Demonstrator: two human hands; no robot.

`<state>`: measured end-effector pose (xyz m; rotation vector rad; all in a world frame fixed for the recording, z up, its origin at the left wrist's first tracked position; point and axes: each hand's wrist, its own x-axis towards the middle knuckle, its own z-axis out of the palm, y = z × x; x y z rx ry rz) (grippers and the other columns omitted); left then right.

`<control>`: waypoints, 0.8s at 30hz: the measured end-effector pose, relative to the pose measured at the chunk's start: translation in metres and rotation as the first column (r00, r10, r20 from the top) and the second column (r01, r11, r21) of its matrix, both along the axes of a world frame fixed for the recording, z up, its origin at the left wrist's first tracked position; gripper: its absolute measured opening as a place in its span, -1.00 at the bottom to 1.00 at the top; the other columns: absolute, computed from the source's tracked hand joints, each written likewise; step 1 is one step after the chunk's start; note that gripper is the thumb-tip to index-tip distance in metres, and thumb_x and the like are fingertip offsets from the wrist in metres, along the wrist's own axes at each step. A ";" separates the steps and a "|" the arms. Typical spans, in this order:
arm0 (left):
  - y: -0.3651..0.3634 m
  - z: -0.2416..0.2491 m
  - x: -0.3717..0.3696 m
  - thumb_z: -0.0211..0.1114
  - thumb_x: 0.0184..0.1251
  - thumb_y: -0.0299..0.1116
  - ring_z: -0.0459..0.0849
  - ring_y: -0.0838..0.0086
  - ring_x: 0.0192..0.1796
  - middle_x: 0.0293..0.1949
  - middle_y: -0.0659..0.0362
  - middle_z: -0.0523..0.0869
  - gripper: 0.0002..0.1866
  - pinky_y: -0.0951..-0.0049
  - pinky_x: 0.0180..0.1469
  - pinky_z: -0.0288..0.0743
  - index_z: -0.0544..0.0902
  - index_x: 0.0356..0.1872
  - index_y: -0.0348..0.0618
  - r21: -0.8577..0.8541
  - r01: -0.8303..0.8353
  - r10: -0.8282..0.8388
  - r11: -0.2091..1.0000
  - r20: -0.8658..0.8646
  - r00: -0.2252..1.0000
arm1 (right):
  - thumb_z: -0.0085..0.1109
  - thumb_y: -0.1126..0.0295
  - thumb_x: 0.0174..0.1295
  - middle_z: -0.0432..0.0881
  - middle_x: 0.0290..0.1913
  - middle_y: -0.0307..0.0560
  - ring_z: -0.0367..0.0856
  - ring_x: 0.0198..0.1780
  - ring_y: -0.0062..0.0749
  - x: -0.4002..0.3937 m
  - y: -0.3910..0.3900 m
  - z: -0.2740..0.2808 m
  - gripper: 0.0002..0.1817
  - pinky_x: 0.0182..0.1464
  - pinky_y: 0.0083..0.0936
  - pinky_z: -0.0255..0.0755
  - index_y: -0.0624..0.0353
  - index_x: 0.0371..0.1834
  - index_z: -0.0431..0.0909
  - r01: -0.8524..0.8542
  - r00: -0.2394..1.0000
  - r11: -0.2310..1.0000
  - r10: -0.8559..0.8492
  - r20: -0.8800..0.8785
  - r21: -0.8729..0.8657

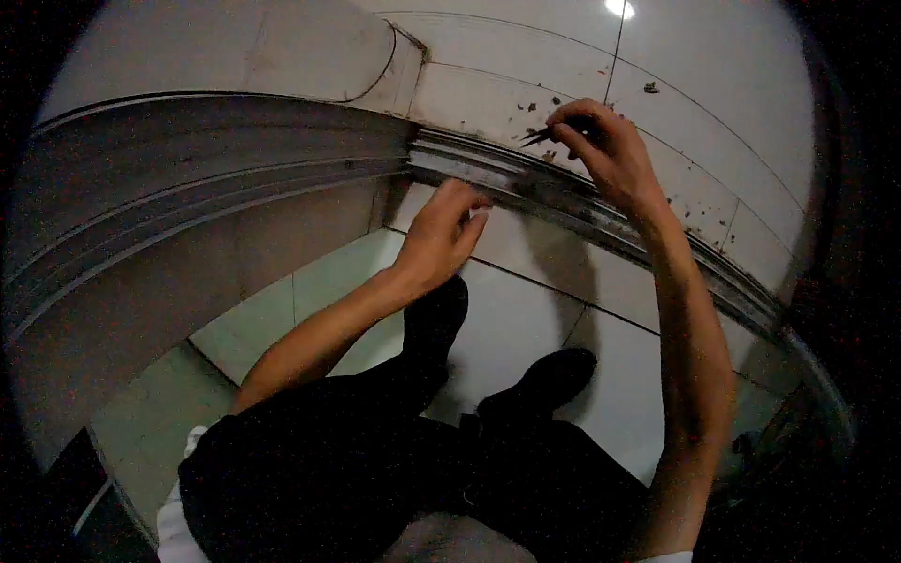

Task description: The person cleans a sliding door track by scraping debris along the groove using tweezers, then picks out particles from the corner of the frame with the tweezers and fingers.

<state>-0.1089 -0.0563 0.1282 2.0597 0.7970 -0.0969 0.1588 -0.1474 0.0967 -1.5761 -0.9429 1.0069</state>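
Observation:
My right hand [605,155] pinches a thin dark pointed tool [537,138], its tip directed left above the far edge of a metal door track [526,171]. Curled at the near side of the track, my left hand [445,230] has its thumb and fingertips close together. Something small and pale may be at those fingertips, too small to name. Dark crumbs of debris [650,87] lie scattered on the pale tiles beyond the track, around and to the right of my right hand.
Grey sliding panels [188,178] run along the left, meeting the track. A tiled wall edge [375,75] stands at the upper left. My dark shoes [554,375] rest on the near floor tiles [619,366]. Dark shapes fill the right edge.

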 end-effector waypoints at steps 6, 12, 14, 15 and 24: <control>-0.009 0.046 -0.052 0.30 0.42 -0.53 0.68 0.29 -0.06 -0.05 0.09 0.64 -0.78 0.35 -0.14 0.59 0.68 0.04 -0.18 -0.088 -0.001 -0.005 0.996 -0.062 0.998 | 0.24 0.43 0.50 0.75 -0.14 0.00 0.78 -0.13 -0.34 -0.031 -0.022 0.013 -0.88 -0.05 -0.44 0.63 0.28 -0.10 0.66 0.229 0.969 0.973 -0.229 0.088 0.013; -0.013 -0.001 -0.052 0.29 0.48 -0.45 0.67 0.43 -0.02 -0.02 0.14 0.66 -0.80 0.41 -0.04 0.57 0.68 0.05 -0.19 -0.364 -0.251 0.254 0.897 -0.042 0.966 | 0.27 0.49 0.46 0.73 -0.14 -0.05 0.70 -0.13 -0.38 -0.099 -0.036 -0.007 -0.92 0.00 -0.46 0.56 0.26 -0.09 0.67 0.703 0.700 0.711 -0.699 0.148 0.033; -0.015 0.009 -0.020 0.27 0.51 -0.43 0.67 0.44 0.00 -0.01 0.15 0.67 -0.81 0.43 0.02 0.57 0.68 0.05 -0.20 -0.409 -0.205 0.219 0.889 -0.014 0.976 | 0.24 0.51 0.48 0.72 -0.10 -0.08 0.69 -0.09 -0.42 -0.124 -0.042 -0.020 -0.88 0.04 -0.47 0.57 0.26 -0.01 0.70 0.790 0.613 0.613 -0.790 0.033 0.016; -0.015 0.017 -0.011 0.27 0.53 -0.43 0.67 0.45 0.01 0.00 0.16 0.68 -0.81 0.43 0.04 0.58 0.68 0.05 -0.21 -0.438 -0.182 0.199 0.880 -0.007 0.980 | 0.24 0.52 0.49 0.73 -0.08 -0.07 0.69 -0.08 -0.43 -0.139 -0.040 -0.015 -0.87 0.03 -0.48 0.58 0.27 0.01 0.70 0.813 0.582 0.582 -0.813 0.001 -0.001; -0.014 0.009 -0.036 0.25 0.54 -0.49 0.65 0.54 0.05 0.01 0.19 0.68 -0.82 0.46 0.14 0.55 0.67 0.06 -0.22 -0.486 -0.227 0.193 0.844 -0.120 0.974 | 0.24 0.53 0.46 0.78 -0.08 0.03 0.78 -0.13 -0.28 -0.165 -0.017 -0.021 -0.84 -0.02 -0.41 0.63 0.28 0.03 0.71 0.785 0.614 0.616 -0.788 0.053 0.065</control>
